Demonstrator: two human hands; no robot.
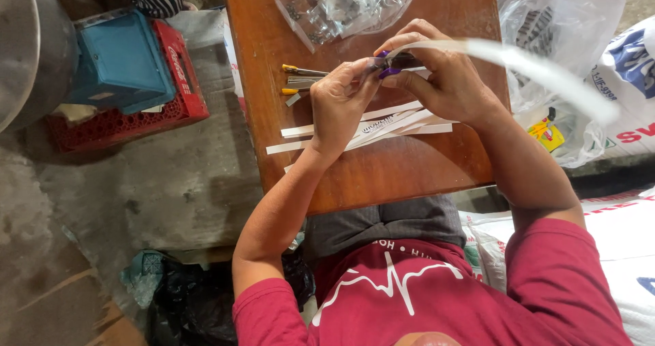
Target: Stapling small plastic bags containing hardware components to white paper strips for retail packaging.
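Note:
My left hand (339, 104) and my right hand (443, 73) meet over a small wooden table (382, 175). Together they pinch a small dark object (396, 61) and the end of a long white strip (539, 70), which curves off to the right, blurred. The small object is mostly hidden by my fingers. Under my hands lies a loose pile of white paper strips (382, 124). Left of my fingers rest thin metal pieces with yellow tips (300, 79).
A clear plastic bag (355, 5) of small metal parts sits at the table's far edge. A blue box on a red crate (129, 73) stands on the floor at left. White sacks (628, 80) and plastic bags crowd the right side. Black bags lie near my left knee.

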